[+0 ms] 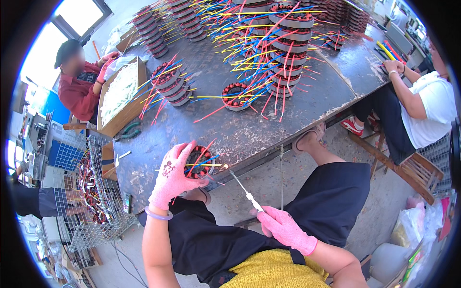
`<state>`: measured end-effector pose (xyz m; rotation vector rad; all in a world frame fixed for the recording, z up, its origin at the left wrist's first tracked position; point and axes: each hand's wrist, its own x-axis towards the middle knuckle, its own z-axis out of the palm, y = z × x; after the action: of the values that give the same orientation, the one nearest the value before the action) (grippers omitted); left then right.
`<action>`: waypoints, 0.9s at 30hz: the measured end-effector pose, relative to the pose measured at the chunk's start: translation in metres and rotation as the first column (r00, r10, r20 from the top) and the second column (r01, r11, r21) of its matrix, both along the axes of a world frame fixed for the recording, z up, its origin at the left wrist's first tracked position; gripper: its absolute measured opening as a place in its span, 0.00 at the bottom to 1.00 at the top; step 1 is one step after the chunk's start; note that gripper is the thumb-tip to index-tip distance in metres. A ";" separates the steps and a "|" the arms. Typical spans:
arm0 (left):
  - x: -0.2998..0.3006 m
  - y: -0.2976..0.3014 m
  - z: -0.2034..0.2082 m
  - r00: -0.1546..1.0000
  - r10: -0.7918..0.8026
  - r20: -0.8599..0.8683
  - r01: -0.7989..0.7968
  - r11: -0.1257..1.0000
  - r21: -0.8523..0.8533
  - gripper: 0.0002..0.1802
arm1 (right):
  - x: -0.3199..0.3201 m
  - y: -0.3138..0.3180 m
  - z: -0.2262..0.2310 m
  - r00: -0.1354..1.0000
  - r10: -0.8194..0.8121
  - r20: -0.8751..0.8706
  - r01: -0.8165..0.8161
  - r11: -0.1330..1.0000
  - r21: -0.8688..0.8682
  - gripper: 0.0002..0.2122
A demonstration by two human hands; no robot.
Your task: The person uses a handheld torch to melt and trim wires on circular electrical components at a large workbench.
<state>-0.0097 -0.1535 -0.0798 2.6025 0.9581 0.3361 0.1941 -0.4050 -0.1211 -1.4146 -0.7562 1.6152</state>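
At the table's near edge my left hand, in a pink glove, grips a motor stator by its side. The stator is a ring with red-and-black windings, and its yellow, blue and red lead wires stick out toward the right. My right hand, also gloved in pink, is closed around the white handle of a slim tool with a long thin metal shaft. Its tip points up at the lead ends, a small gap away. A small bright orange spot shows at the yellow lead's end; I cannot tell whether it is flame or glare.
Stacked stators with splayed leads fill the far side of the dark table. A single stator and a short stack stand nearer. Left are pliers, a carton and a wire basket. Two people sit nearby.
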 end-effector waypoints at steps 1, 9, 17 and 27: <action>0.000 0.000 0.000 1.000 0.000 -0.002 0.000 1.000 -0.006 0.56 | 0.000 0.000 0.001 1.000 -0.003 -0.004 0.003 1.000 -0.003 0.17; 0.001 0.000 0.001 1.000 0.002 -0.024 -0.002 1.000 0.019 0.54 | 0.002 -0.002 -0.003 1.000 -0.007 -0.013 0.008 1.000 0.011 0.17; 0.001 0.000 0.000 1.000 -0.006 -0.029 0.007 0.999 0.036 0.54 | 0.002 0.001 0.003 1.000 0.008 0.017 -0.008 1.000 -0.026 0.17; 0.001 0.000 0.001 1.000 -0.011 -0.022 0.011 0.999 0.034 0.53 | 0.001 -0.001 -0.001 1.000 -0.022 -0.013 0.022 1.000 -0.001 0.17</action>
<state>-0.0090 -0.1536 -0.0790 2.6465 0.9531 0.3250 0.1950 -0.4060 -0.1218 -1.4072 -0.7296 1.6068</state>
